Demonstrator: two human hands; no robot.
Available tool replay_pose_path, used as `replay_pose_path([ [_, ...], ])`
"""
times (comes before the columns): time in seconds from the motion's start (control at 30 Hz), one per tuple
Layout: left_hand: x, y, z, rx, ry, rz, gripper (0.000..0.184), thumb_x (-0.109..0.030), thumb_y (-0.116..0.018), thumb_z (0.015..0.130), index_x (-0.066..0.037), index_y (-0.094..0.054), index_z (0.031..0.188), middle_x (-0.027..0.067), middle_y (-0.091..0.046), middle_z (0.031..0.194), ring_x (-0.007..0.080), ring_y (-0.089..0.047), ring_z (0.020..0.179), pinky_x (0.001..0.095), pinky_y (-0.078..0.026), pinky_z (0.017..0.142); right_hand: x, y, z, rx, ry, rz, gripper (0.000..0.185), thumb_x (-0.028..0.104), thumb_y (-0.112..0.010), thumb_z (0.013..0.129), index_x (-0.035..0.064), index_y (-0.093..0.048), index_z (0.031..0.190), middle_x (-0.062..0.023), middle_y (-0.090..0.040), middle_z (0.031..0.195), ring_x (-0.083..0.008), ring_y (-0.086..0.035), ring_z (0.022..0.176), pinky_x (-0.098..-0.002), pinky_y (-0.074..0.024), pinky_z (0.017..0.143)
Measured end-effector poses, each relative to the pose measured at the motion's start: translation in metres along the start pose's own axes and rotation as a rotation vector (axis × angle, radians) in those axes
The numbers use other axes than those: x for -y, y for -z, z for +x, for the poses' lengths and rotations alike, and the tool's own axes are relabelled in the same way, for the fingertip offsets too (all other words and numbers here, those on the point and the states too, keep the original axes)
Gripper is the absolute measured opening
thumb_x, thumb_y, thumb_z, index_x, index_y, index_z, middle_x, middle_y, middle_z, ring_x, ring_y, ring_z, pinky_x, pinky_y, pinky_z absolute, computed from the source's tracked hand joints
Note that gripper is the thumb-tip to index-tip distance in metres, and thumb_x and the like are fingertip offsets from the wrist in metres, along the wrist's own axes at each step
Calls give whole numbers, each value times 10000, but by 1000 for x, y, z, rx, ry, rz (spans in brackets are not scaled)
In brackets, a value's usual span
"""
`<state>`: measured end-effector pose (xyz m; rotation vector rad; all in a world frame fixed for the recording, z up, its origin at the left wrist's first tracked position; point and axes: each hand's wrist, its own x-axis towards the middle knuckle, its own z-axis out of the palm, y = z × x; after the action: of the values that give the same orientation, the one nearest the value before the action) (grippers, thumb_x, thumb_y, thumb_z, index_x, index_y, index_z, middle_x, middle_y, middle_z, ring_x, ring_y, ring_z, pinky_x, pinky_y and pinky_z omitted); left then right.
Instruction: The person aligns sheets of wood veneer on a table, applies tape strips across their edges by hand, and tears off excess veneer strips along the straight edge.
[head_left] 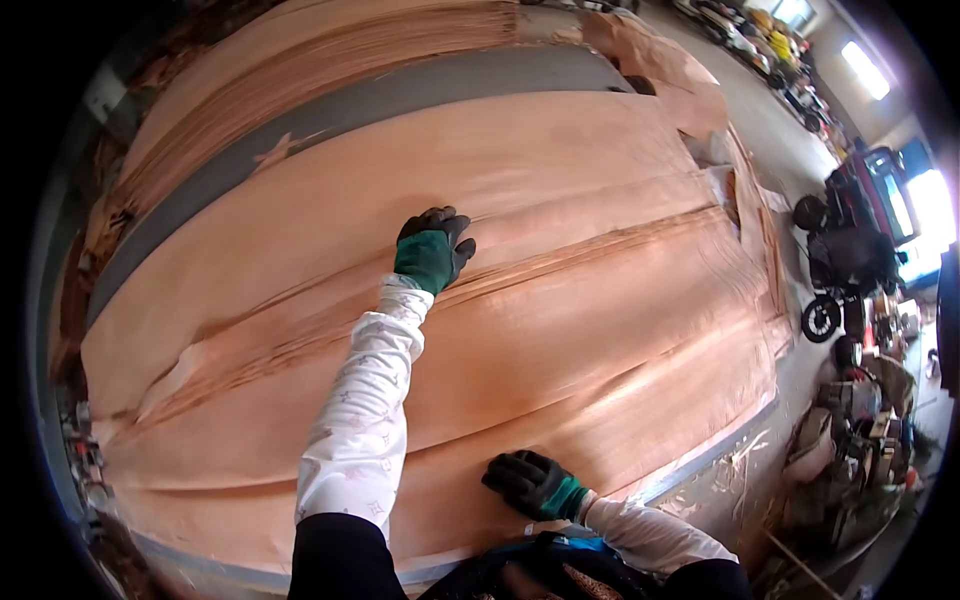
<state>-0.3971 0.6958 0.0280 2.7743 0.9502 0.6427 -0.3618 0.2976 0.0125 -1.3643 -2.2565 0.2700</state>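
Note:
Thin reddish-tan wood sheets (pixel 560 350) lie in overlapping layers across a broad work surface, with ragged edges and folds running lengthwise. My left hand (pixel 433 250), in a black and green glove, reaches to the middle of the layers and rests on a sheet, its fingers slightly bent and apart, holding nothing visible. Nearer my body, my right hand (pixel 535 485), gloved the same way, lies on the front sheet with its fingers pointing left and nothing visible in it. Both forearms wear white patterned sleeves.
Beyond a grey strip (pixel 440 85) stands another stack of sheets (pixel 330 60). Crumpled sheets (pixel 660 70) hang at the far right corner. On the right floor are a dark three-wheeled vehicle (pixel 855 230), piled clutter (pixel 850 440) and wood scraps (pixel 735 470).

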Motion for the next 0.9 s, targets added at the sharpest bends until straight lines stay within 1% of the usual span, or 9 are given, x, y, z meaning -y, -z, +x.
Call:
replay_pose_path([
  [0.07,-11,-21,11,-111,-20,-1,364,-357,-696,803,-138,-694,1094,93,-669,1173,281,-574,1158,448,-383,1030,-1,-3,-1,6,-22,12,442,143,-619,747,104,-664,1185,-90,-615,1223,-275,-566,1157,-407,-510,925],
  [0.3,-14,-51,15,-190,-101,36,109,-178,-693,746,-156,-725,848,59,-687,1105,265,-579,1126,475,-364,1014,-2,6,5,14,-26,20,474,148,-598,726,88,-664,1192,-93,-624,1211,-280,-590,1126,-400,-510,930],
  [0.4,-13,-37,17,-91,-62,-3,92,-254,-667,805,-185,-721,836,56,-687,1111,234,-581,1133,511,-337,1030,-2,4,3,12,-6,-25,476,145,-596,729,86,-663,1197,-96,-623,1213,-282,-591,1127,-403,-511,930],
  [0.5,-18,-10,28,111,-25,115,92,-237,-648,793,-189,-716,831,80,-700,986,266,-647,951,434,-457,861,-1,0,-1,-33,12,-38,465,142,-596,742,86,-661,1199,-100,-620,1214,-283,-584,1136,-412,-510,932],
  [0.6,-18,5,33,118,52,97,136,-274,-615,835,-187,-717,814,90,-698,890,301,-659,842,426,-485,746,-1,-4,-4,-56,19,-45,455,140,-598,755,85,-657,1203,-102,-615,1222,-286,-575,1147,-421,-508,934],
  [0.73,-20,34,40,266,228,-48,245,-377,-621,864,-149,-712,865,68,-715,934,308,-671,871,425,-507,754,1,-4,-9,-80,38,-61,464,145,-598,763,76,-643,1220,-108,-605,1242,-293,-557,1174,-428,-506,937],
  [0.77,-21,48,40,341,227,-220,248,-347,-589,884,-120,-687,882,84,-714,952,300,-681,860,414,-524,732,2,-4,-10,-91,43,-58,469,147,-599,763,73,-640,1224,-111,-602,1247,-296,-552,1181,-429,-505,938],
  [0.87,-38,93,45,612,-296,237,232,-301,-548,906,-102,-661,867,87,-715,941,275,-687,834,392,-527,723,3,-2,-13,-125,80,-86,477,155,-605,763,64,-631,1230,-117,-595,1262,-302,-541,1197,-437,-495,951],
  [0.9,-52,105,39,671,-226,222,215,-254,-520,919,-91,-635,840,80,-719,894,254,-690,803,374,-523,704,4,-2,-16,-105,71,-69,472,162,-614,764,59,-631,1224,-121,-595,1269,-307,-539,1200,-449,-481,966],
])
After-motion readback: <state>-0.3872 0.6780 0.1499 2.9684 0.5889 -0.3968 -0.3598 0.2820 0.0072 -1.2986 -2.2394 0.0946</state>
